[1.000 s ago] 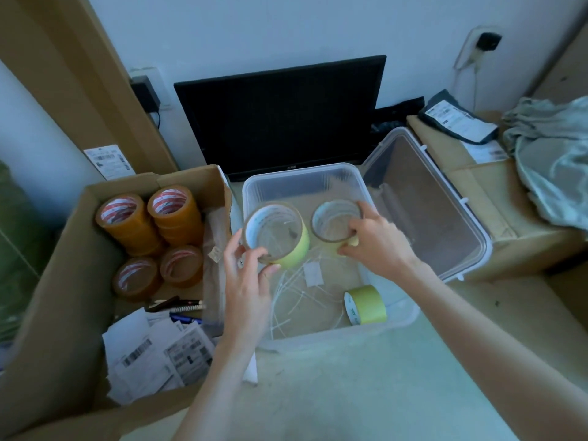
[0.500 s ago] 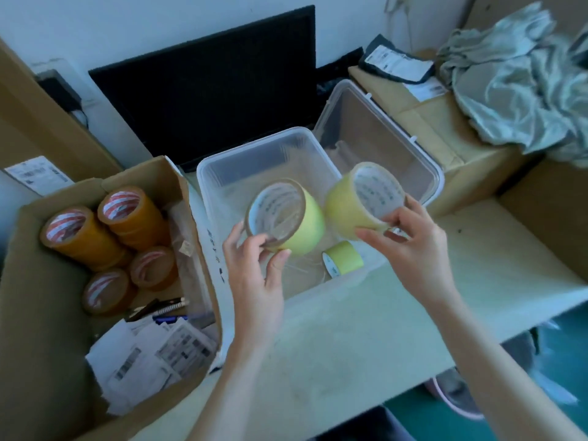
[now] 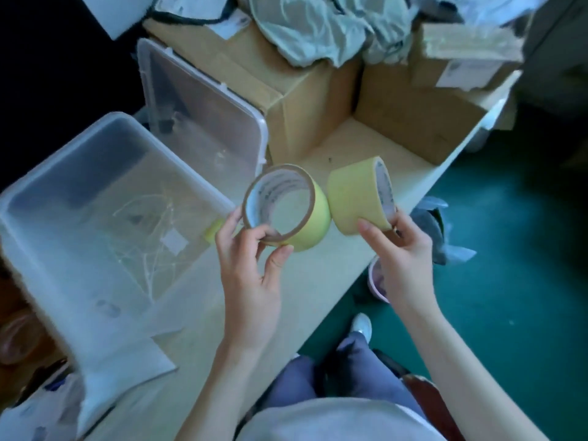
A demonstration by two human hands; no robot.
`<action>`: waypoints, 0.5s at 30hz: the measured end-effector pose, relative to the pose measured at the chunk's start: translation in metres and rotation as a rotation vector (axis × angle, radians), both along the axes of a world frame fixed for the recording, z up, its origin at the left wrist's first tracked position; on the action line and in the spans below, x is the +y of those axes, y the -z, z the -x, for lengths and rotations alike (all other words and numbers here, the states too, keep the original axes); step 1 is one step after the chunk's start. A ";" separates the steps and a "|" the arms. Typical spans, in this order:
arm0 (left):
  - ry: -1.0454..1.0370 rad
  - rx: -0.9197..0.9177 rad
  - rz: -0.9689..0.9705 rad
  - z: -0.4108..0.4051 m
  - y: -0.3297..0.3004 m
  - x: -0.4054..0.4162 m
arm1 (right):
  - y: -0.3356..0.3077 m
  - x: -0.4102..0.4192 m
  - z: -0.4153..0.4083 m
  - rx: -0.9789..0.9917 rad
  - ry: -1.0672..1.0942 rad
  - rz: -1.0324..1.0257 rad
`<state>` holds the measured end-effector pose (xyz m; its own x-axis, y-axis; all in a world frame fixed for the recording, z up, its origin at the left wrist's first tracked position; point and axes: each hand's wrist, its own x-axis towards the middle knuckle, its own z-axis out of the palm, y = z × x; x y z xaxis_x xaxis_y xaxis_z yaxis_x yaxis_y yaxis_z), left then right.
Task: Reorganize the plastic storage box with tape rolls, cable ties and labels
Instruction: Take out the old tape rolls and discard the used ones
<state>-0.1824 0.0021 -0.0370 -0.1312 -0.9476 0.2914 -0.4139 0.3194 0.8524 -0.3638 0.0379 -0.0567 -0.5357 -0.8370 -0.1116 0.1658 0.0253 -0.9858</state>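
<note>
Gripping two wide yellow masking-tape rolls, one per hand: left hand [image 3: 251, 265] holds the left roll [image 3: 288, 208], right hand [image 3: 402, 253] the right roll [image 3: 359, 195], beside one clear plastic storage box [image 3: 57, 249].

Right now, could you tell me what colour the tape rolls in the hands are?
Pale yellow tape rolls, clearest in the head view.
</note>
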 end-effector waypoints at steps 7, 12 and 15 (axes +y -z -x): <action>0.181 -0.145 -0.124 0.097 0.044 0.012 | 0.051 0.042 0.083 -0.080 0.221 -0.161; 0.383 -0.271 -0.232 0.156 0.081 0.020 | 0.095 0.067 0.132 -0.263 0.372 -0.272; 0.504 -0.319 -0.294 0.190 0.109 0.023 | 0.127 0.082 0.161 -0.306 0.454 -0.371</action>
<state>-0.3725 0.0246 -0.1464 -0.6165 -0.7815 -0.0964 -0.5212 0.3132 0.7939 -0.5243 0.1194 -0.1837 -0.7243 -0.4124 -0.5525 0.5116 0.2157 -0.8317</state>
